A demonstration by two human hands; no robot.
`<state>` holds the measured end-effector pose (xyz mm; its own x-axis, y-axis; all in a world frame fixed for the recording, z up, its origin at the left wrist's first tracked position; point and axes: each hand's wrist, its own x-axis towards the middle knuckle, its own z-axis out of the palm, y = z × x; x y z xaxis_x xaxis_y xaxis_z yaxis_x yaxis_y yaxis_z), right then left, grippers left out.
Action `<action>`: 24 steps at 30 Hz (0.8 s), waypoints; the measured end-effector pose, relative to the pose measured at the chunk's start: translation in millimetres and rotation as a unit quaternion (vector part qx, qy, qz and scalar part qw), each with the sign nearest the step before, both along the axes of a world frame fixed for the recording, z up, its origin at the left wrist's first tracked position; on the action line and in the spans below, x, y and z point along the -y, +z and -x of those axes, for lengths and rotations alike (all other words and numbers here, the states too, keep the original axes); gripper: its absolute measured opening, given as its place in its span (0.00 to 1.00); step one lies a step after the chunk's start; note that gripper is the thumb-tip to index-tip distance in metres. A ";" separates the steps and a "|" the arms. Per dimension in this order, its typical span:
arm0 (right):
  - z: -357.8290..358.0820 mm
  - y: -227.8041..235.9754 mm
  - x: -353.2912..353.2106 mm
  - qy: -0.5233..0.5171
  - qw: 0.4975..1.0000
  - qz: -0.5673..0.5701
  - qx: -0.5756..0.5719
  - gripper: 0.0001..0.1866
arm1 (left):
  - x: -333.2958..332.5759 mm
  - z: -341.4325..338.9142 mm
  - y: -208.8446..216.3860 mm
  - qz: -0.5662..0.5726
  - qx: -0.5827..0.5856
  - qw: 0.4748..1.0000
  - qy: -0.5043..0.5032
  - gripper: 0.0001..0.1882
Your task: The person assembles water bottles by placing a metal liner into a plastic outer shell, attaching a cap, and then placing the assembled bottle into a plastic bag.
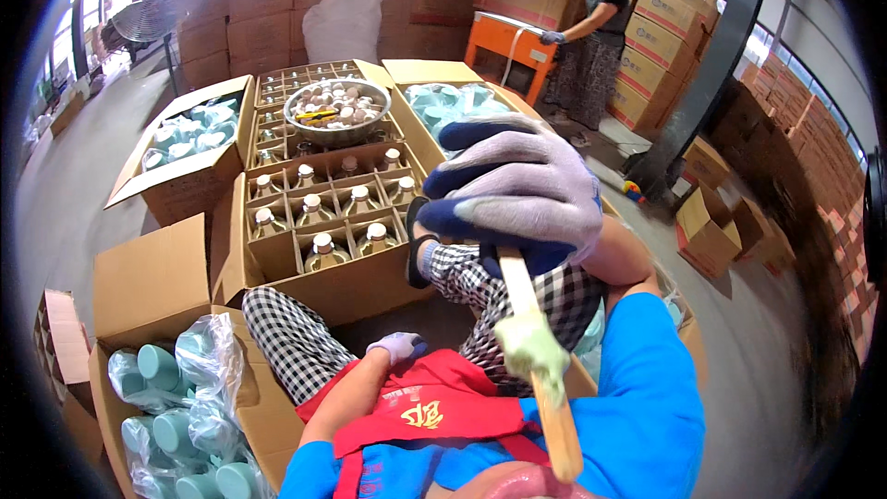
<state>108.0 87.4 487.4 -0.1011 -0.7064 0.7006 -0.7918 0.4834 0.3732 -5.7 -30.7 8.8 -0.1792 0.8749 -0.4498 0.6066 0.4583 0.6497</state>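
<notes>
The right hand [531, 187] is clamped on the upper end of a wooden stick [519, 288] slanting toward the mouth [534, 482], presumably keeping its grip clear of the green lump [534, 348]; the left hand [399, 347], closure indiscernible, lies by the red apron [407, 411].

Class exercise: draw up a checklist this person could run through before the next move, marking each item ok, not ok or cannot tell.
1. Right hand free: not ok; it grips a wooden stick with a pale green lump on it.
2. Left hand empty: cannot tell; it lies at the lap, its palm hidden.
3. Both hands gloved: ok.
4. Front bottles capped: ok; their caps are white.
5. Metal bowl upright: ok; it holds many small pieces.
</notes>
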 end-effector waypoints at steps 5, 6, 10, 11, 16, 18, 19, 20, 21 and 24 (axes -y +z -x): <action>-12.9 -1.1 10.1 0.050 0.999 -0.016 -0.001 0.14 | -14.6 -13.9 27.3 0.004 0.026 1.000 0.007 0.23; -19.2 -0.9 10.5 0.049 0.999 -0.012 0.007 0.13 | -11.5 -22.4 49.5 -0.028 0.008 1.000 -0.010 0.24; -20.8 -4.1 34.0 0.108 0.994 0.017 0.007 0.09 | -10.8 -6.5 7.7 -0.078 -0.019 0.997 -0.009 0.26; -14.8 -12.3 35.0 0.134 0.990 0.042 -0.018 0.11 | -3.4 -3.6 -0.3 -0.096 -0.027 0.995 0.001 0.27; -3.7 -29.4 52.4 0.167 0.970 0.125 -0.128 0.14 | -20.1 -9.2 -4.0 -0.101 -0.039 0.994 -0.018 0.27; -8.6 -18.0 51.1 0.153 0.981 0.095 -0.074 0.14 | -14.2 -7.0 -6.9 -0.098 -0.014 0.995 -0.004 0.26; -19.7 -9.9 45.2 0.119 0.990 0.076 -0.012 0.14 | -18.0 -9.7 20.7 -0.074 0.020 0.997 -0.012 0.26; -30.9 -2.1 39.3 0.080 0.994 0.059 0.048 0.14 | -21.5 -14.4 33.6 -0.048 0.055 0.997 -0.022 0.26; -21.2 -9.5 40.9 0.101 0.993 0.065 0.001 0.14 | -18.7 -10.7 23.0 -0.050 0.032 0.998 -0.015 0.25; 3.5 -30.7 43.4 0.144 0.976 0.098 -0.134 0.13 | -20.5 -5.3 -1.8 -0.039 0.008 0.999 -0.007 0.26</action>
